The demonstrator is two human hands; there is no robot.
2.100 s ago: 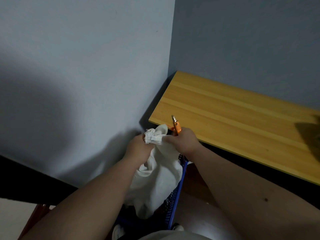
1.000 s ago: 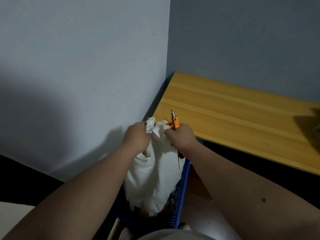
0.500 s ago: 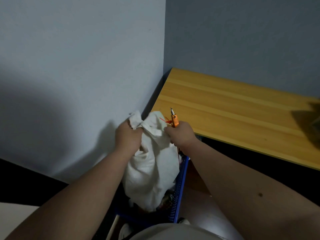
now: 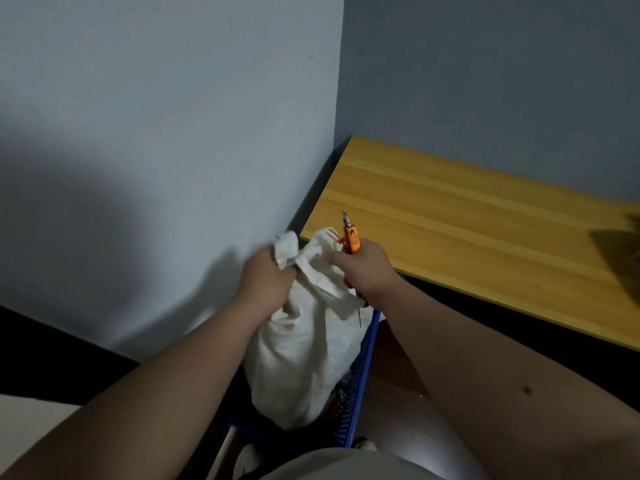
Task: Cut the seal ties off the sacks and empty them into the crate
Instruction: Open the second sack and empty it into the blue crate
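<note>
Left hand (image 4: 265, 284) fisted on bunched mouth of white cloth sack (image 4: 304, 355), right hand (image 4: 367, 271) gripping orange cutter (image 4: 350, 237), thin red seal tie (image 4: 335, 236) and sack hem, sack bottom inside blue slatted plastic crate (image 4: 360, 386)

white cloth sack (image 4: 304, 348) upright in blue crate (image 4: 360, 386), mouth open; red tie (image 4: 335, 236) at rim.

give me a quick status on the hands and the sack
Left hand gripping sack neck. Right hand holding orange cutter and sack mouth, red tie beside it. Sack over blue crate. Nothing blocking.
</note>
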